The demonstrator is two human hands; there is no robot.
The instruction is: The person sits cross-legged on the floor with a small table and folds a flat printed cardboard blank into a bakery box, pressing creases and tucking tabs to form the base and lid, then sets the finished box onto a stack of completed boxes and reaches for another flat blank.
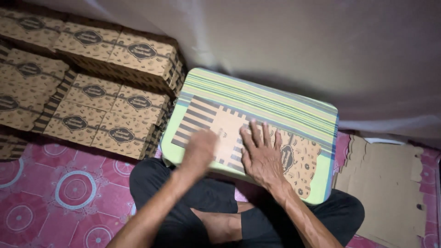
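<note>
A flat, unfolded cardboard box blank, brown with dark stripes and printed patterns, lies on a green striped cushion in front of my crossed legs. My right hand rests flat on the blank, fingers spread, pressing it down. My left hand is blurred, loosely curled over the blank's left part, and I cannot tell whether it grips an edge.
Several folded patterned cardboard boxes are stacked at the left. A pile of plain flat cardboard blanks lies at the right on the pink patterned floor mat. A pale curtain hangs behind the cushion.
</note>
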